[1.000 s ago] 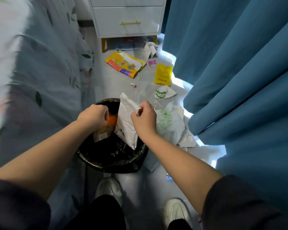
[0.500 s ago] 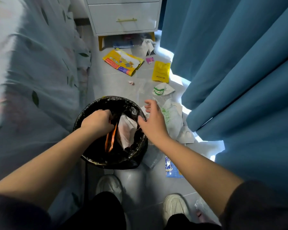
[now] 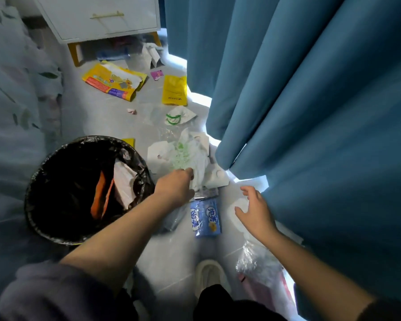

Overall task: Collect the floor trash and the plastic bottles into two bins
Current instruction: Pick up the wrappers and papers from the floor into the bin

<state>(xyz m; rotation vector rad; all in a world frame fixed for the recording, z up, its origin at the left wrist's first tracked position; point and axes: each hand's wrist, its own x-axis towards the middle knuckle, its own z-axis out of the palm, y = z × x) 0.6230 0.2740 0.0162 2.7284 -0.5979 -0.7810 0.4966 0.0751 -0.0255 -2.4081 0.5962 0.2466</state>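
On grey floor (image 3: 97,121), scattered wrappers (image 3: 174,89)

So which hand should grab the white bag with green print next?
Left. The left hand is at the white bag, beside the bin; the right hand hovers open, farther off near the curtain.

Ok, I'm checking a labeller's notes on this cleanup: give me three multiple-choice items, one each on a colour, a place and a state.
1. The bin is lined in: A black; B white; C yellow.
2. The blue packet lies: A in the bin; B on the floor between the left hand and right hand; C on the white drawer unit.
3. The right hand is: A gripping a bottle; B open, holding nothing; C inside the bin.
Key: 1 A, black plastic wraps its rim. 2 B, it lies flat there. 3 B, its fingers are spread above the floor.
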